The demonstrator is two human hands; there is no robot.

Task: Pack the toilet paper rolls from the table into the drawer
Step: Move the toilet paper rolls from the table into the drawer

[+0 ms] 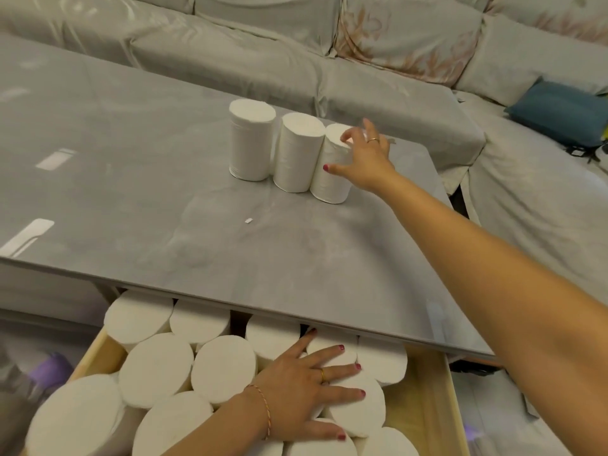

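Observation:
Three white toilet paper rolls stand upright in a row on the grey table (131,192): the left roll (251,139), the middle roll (296,153) and the right roll (330,172). My right hand (365,159) reaches across the table and wraps the right roll, fingers over its top and thumb on its side. Below the table edge the wooden drawer (424,413) is pulled out and holds several upright rolls (158,370). My left hand (306,390) lies flat with fingers spread on top of the rolls in the drawer.
A grey sofa (378,77) runs along the far side and right of the table, with a blue cushion (562,113) on it. A small white scrap (248,220) lies on the table. A purple object (46,373) sits low at the left.

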